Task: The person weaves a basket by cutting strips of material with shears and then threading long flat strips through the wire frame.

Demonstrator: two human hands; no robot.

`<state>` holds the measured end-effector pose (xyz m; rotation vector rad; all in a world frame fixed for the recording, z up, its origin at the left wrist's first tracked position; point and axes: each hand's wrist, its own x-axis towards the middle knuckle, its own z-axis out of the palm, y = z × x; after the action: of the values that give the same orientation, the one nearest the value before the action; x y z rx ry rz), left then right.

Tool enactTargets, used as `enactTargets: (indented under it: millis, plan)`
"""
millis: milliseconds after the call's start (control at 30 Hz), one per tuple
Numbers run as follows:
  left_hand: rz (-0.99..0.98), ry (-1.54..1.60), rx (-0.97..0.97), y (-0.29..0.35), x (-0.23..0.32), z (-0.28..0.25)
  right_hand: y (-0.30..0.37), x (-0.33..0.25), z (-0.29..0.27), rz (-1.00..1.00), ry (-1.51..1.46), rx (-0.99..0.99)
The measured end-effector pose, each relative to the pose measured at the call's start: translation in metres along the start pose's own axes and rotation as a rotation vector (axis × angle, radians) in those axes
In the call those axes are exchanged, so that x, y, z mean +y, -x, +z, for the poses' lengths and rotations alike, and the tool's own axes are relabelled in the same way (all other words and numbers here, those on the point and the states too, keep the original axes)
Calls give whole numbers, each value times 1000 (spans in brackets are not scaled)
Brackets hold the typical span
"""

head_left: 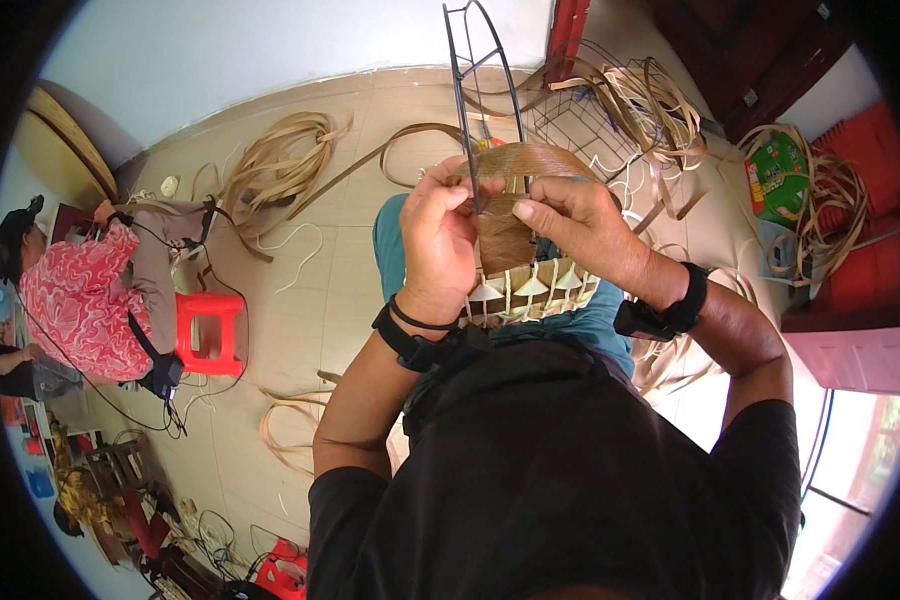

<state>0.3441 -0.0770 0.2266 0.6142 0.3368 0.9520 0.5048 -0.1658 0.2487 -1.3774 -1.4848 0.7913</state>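
In front of my lap stands a black metal frame (459, 95), narrow and tall, with cross bars near its top. Its lower part is covered by a brown woven panel (505, 247) edged with cream lacing (532, 287). A wide, flat brown strip (535, 160) loops over the panel and bends off to the right. My left hand (438, 225) is closed at the frame's left bar, thumb and fingers pinching the strip's edge. On the other side my right hand (588, 225) pinches the strip between thumb and curled fingers. Some fingertips are hidden behind the strip and frame.
Coils of brown strips (285, 160) lie on the tiled floor to the left, with more strips (655, 110) around a wire rack at the far right. A person in a red patterned shirt (80, 300) sits at left near a red stool (210, 333). A green container (775, 175) stands right.
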Motion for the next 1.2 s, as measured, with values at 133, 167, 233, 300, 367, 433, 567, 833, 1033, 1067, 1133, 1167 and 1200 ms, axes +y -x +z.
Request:
enactTargets:
  millis: [133,167,233,300,367,433,567,833,1033,1067,1133,1167,1200]
  plan:
    - [196,-645,54,-8,2,-2,2,-12,4,30,94,22]
    - [230,-736,-1,-13,7,-10,2,-13,6,27,119,31]
    - [185,-586,58,-16,14,-10,3,-5,11,-2,124,72]
    - [157,-334,154,-16,24,-9,3,-1,13,-27,131,118]
    - [207,-236,220,-19,43,-20,5,-3,14,-48,140,153]
    - [276,-148,296,-22,76,-59,6,-4,15,-56,161,162]
    - [584,-923,373,2,171,-158,9,-10,13,-29,207,165]
    - [456,-1687,535,114,321,-292,5,-17,9,-46,241,9]
    - [241,-1152,976,108,272,-334,3,12,18,142,-63,-36]
    - [296,-1312,918,103,269,-328,4,11,18,137,-64,-43]
    - [449,-1424,718,82,252,-294,6,-14,14,-17,94,34]
    - [549,-1372,561,55,243,-250,7,-13,12,-37,109,62]
    - [561,-1325,390,36,221,-190,8,-7,12,-32,112,65]
